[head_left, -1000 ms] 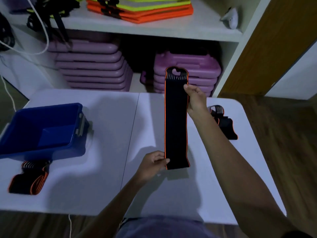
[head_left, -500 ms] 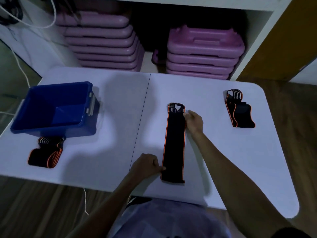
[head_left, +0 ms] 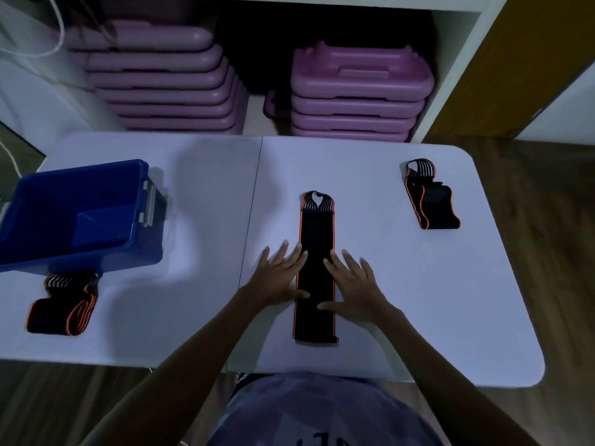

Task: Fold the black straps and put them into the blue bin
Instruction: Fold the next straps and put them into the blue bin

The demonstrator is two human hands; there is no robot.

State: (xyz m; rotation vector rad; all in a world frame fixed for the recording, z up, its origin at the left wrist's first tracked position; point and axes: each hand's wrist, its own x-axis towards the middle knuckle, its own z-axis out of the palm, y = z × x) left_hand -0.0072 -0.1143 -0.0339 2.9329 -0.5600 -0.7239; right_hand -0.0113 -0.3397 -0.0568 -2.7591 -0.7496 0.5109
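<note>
A long black strap with orange edging [head_left: 316, 239] lies flat and straight on the white table [head_left: 402, 300], its looped end pointing away from me. My left hand [head_left: 278, 275] rests on its left edge with fingers spread and straight. My right hand [head_left: 352, 281] lies flat on its right edge, fingers spread too. The blue bin [head_left: 74, 214] stands at the table's left side and looks empty. A bunched black strap [head_left: 62, 305] lies in front of the bin. Another folded strap [head_left: 429, 194] lies at the far right.
Stacks of purple plastic cases [head_left: 164, 78] and a second stack of purple cases [head_left: 360, 91] fill the white shelf behind the table. A seam [head_left: 252, 207] runs down the table's middle. Wooden floor [head_left: 563, 252] shows to the right.
The strap, held up by both ends a second ago, now lies flat on the table. Both hands have let go of its ends and moved to its middle, pressing it with open fingers.
</note>
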